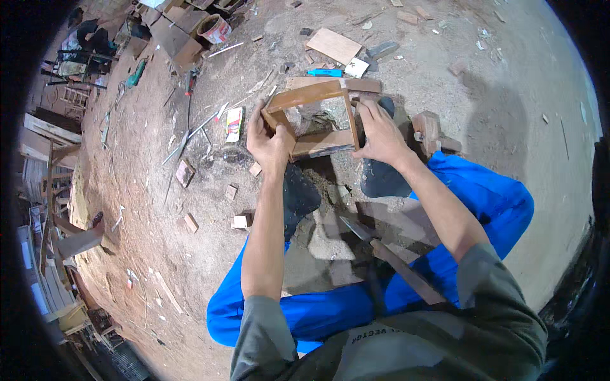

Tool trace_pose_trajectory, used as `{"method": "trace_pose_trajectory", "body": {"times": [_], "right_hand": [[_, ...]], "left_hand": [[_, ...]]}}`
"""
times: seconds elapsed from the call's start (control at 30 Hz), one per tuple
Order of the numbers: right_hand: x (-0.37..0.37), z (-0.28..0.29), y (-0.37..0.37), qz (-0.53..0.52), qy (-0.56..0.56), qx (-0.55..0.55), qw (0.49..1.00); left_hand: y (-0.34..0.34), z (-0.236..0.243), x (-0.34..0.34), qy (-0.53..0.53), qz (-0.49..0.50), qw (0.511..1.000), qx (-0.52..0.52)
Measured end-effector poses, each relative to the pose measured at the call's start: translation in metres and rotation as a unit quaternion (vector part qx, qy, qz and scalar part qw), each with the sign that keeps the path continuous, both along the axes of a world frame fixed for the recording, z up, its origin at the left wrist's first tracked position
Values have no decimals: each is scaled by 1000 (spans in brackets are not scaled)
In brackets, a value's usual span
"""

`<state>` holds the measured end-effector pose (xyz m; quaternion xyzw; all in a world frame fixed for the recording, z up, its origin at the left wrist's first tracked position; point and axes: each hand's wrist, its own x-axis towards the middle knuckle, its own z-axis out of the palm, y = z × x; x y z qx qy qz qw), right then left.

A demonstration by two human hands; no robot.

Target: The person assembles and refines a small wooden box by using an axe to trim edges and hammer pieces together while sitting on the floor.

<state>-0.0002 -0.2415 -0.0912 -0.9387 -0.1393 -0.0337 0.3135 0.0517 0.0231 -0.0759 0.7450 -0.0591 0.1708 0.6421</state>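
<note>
Between my two hands is a small open wooden frame point(309, 95), box-shaped, with brown boards around a hollow middle. My left hand point(269, 141) grips its left side, fingers wrapped over the board. On the opposite side, my right hand point(381, 133) holds the thin right board, thumb low and fingers behind it. The frame is tilted above the ground between my dark shoes point(384, 180). Below it, nearer to me, lies a chisel-like tool with a metal blade point(358, 228) and a long wooden handle point(406, 273).
Wood offcuts point(185, 173) and sawdust litter the ground. A flat board point(333, 46), a blue marker-like tube point(325, 73) and a small packet point(234, 124) lie beyond my hands. A wooden block point(429, 130) sits right. A bucket point(214, 29) stands at the far left.
</note>
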Motion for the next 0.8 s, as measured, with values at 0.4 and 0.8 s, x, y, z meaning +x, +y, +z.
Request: {"method": "trace_pose_trajectory", "body": {"times": [0.4, 0.8], "right_hand": [[-7, 3, 5, -21, -51, -20, 998], [-4, -16, -2, -18, -147, 111, 983]], "left_hand": [[-11, 25, 12, -23, 53, 986, 155], [26, -16, -4, -53, 36, 913, 403]]}}
